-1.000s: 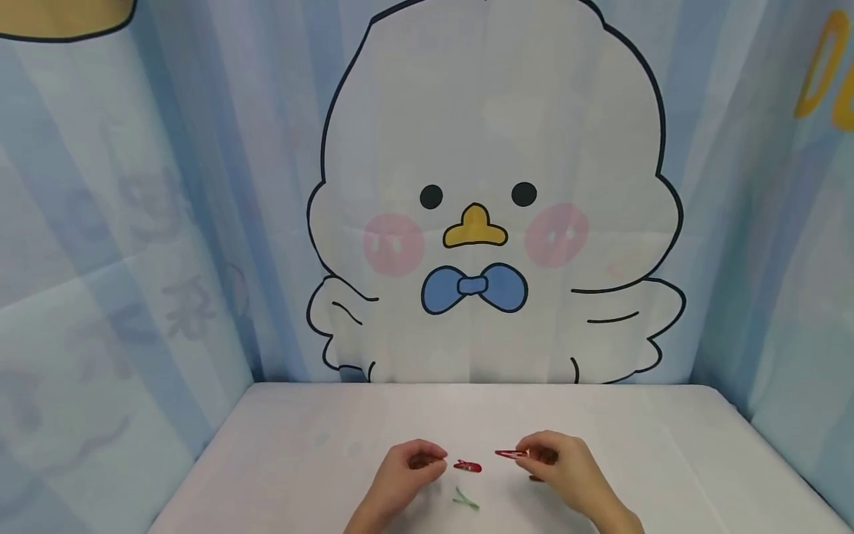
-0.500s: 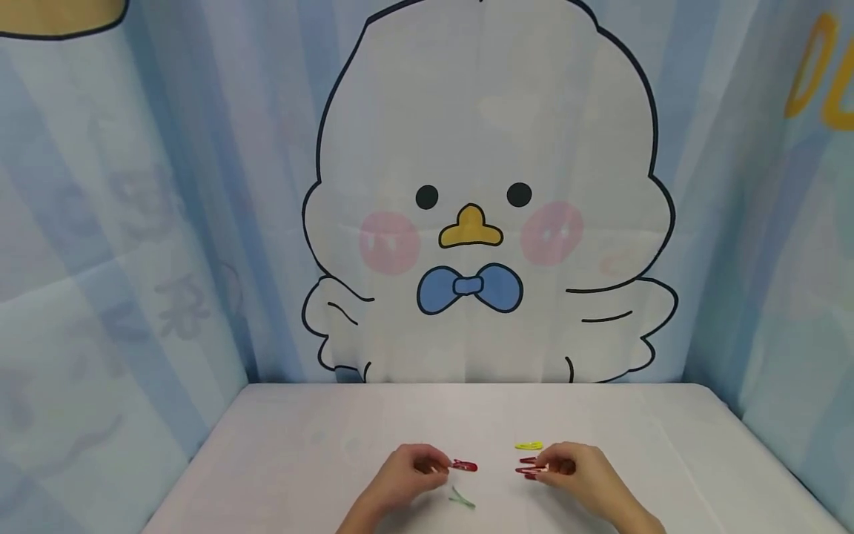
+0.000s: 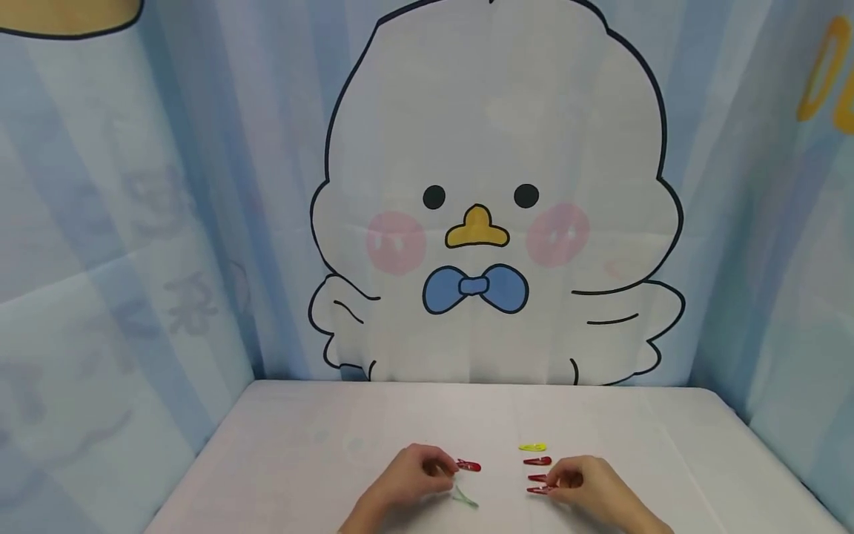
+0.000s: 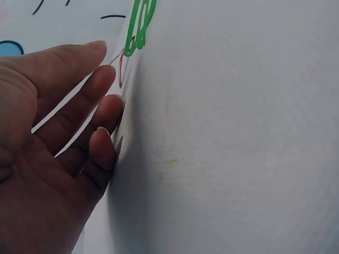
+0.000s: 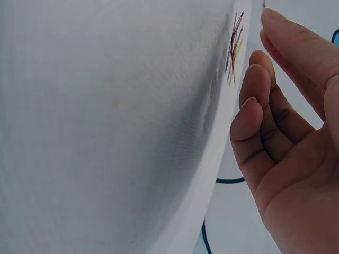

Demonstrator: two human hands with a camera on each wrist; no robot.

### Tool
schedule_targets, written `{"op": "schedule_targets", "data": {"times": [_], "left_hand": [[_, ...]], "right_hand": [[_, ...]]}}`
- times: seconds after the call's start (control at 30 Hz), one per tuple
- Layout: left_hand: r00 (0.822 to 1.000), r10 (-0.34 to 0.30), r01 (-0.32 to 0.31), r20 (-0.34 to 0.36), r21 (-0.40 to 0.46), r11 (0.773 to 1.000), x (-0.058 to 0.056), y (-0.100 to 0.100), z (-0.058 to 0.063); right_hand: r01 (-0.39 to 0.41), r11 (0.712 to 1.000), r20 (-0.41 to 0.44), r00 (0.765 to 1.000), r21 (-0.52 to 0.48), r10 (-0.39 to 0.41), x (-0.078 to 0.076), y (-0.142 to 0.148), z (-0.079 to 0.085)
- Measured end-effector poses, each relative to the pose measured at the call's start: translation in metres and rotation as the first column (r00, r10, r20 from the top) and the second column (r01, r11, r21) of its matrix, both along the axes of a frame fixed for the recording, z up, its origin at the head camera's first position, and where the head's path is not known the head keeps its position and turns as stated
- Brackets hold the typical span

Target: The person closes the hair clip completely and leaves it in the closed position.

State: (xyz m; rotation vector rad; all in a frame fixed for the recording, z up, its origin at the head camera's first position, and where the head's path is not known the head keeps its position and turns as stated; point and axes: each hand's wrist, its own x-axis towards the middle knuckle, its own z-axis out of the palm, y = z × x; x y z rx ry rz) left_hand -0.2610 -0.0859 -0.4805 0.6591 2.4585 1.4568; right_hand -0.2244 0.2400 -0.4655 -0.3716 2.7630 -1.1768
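Note:
My right hand [image 3: 590, 489] pinches a dark red snap hair clip [image 3: 537, 490] between thumb and fingertips, low at the table; its far end is hidden by the fingers. Above it lie two more dark red clips, the upper one [image 3: 537, 460] fully visible, and a yellow hair clip [image 3: 532, 447]. My left hand [image 3: 416, 475] hovers with loosely bent fingers, fingertips at the left end of a red hair clip [image 3: 470, 466]; I cannot tell if they touch it. Just below those fingers lie crossed green hair clips [image 3: 465, 498], seen larger as green clips [image 4: 139, 26] in the left wrist view.
Both hands work over a white-covered table [image 3: 333, 423]. Behind it hangs a blue-and-white curtain [image 3: 287, 222] printed with a cartoon duck, and similar curtains close in both sides.
My right hand has moved toward me and slightly right with its clip, uncovering the yellow clip and the other red clips. My left hand has shifted right, closer to the single red clip.

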Motion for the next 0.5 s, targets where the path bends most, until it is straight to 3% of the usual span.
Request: {"op": "schedule_targets", "data": {"times": [0.27, 0.5], "left_hand": [[0.998, 0.022, -0.017, 0.053, -0.087, 0.996, -0.0033, 0.0019, -0.0042], [0.999, -0.020, 0.023, 0.030, -0.123, 0.992, -0.0068, 0.0043, -0.0029]], "right_hand": [[0.028, 0.999, 0.163, 0.986, 0.030, -0.033, -0.0028, -0.0077, -0.0055], [0.029, 0.998, 0.142, 0.989, 0.062, -0.038, -0.0074, -0.0080, -0.0073]]}}
